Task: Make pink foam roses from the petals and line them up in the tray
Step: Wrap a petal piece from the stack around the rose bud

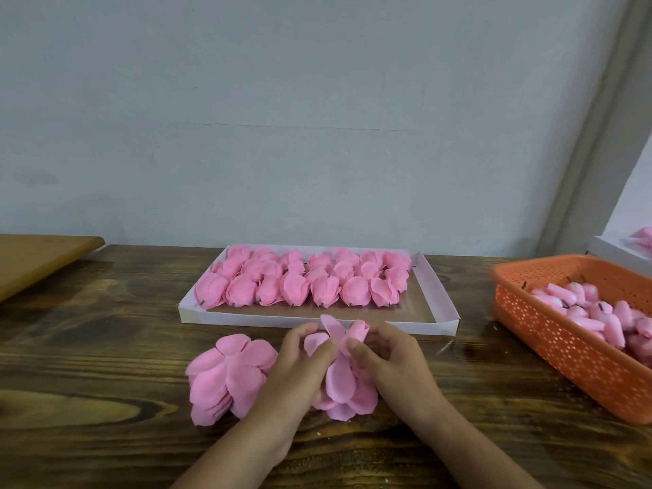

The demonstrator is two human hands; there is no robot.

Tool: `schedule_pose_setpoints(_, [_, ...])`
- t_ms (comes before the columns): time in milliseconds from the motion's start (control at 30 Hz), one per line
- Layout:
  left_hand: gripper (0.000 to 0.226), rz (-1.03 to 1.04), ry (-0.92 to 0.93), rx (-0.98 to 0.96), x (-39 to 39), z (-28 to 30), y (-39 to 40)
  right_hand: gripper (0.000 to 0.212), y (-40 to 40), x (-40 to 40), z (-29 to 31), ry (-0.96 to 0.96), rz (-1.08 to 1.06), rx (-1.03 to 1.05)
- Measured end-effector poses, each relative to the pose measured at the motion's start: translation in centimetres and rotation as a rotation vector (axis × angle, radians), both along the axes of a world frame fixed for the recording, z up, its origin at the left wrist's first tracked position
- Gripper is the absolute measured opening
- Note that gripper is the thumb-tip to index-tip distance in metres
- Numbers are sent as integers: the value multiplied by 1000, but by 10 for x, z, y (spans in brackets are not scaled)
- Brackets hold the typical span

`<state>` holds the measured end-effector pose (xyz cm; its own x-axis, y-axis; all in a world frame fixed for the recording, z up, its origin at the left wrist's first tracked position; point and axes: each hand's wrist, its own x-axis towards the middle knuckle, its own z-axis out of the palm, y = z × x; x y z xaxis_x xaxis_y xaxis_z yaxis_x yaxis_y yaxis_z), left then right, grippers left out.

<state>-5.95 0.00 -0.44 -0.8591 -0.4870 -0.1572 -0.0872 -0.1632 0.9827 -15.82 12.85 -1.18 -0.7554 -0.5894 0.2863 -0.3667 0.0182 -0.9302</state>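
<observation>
Head view. Both hands meet over the wooden worktop, working one unfinished pink foam rose: the left hand pinches its petals from the left, and the right hand curls round the rolled bud at its top. A stack of loose petals lies just left of the left hand. Behind, a white cardboard tray holds finished roses in rows. An orange plastic basket of pink buds stands at right.
</observation>
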Motion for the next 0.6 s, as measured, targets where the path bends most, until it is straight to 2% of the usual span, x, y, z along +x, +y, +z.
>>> schedule_pose_setpoints(167, [71,-92,70,167,1,5,-2,13,-1,4,2,5,-4,-24])
schedule_pose_setpoints(233, [61,-162,98,147,3,7,-2,15,-1,4,3,11,6,-27])
schedule_pose_setpoints(333, [30,-177,136,110,3,7,-3,17,-2,6,2,56,-9,-41])
schedule_pose_setpoints(600, [33,-100,162,11,5,7,0,22,-2,7,6,129,-18,-31])
